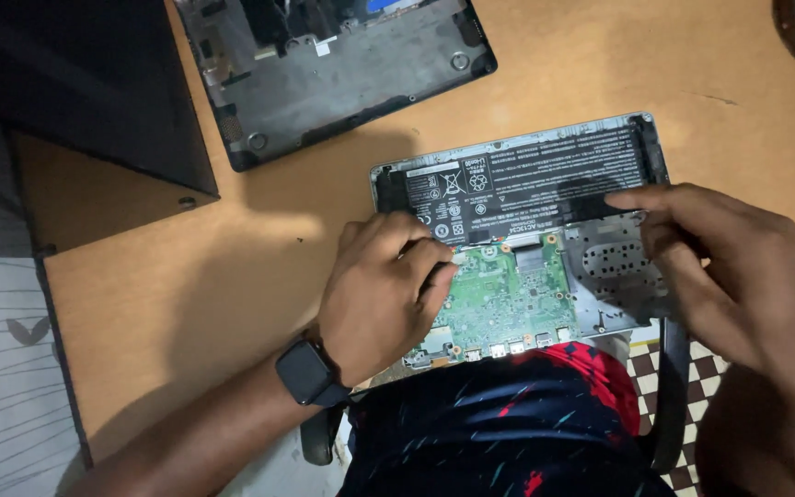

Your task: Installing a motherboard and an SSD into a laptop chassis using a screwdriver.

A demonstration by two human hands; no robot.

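Note:
An opened laptop base (pixel 600 138) lies on the wooden table (pixel 186 276) in front of me. Its long black battery (pixel 526 189) fills the far half and a green circuit board (pixel 508 294) sits in the near half. My left hand (pixel 379 294), with a dark watch on the wrist, rests curled on the left side of the board, fingertips at the battery's near edge. My right hand (pixel 729 267) reaches over the right side, with the index finger touching the battery's right end. Whether either hand pinches a small part I cannot tell.
A separate grey laptop bottom cover (pixel 342 83) lies inside-up at the back. A dark slanted panel (pixel 75 92) stands at the far left. My dark patterned clothing (pixel 508 423) covers the near table edge. A checkered surface (pixel 664 368) shows at the lower right.

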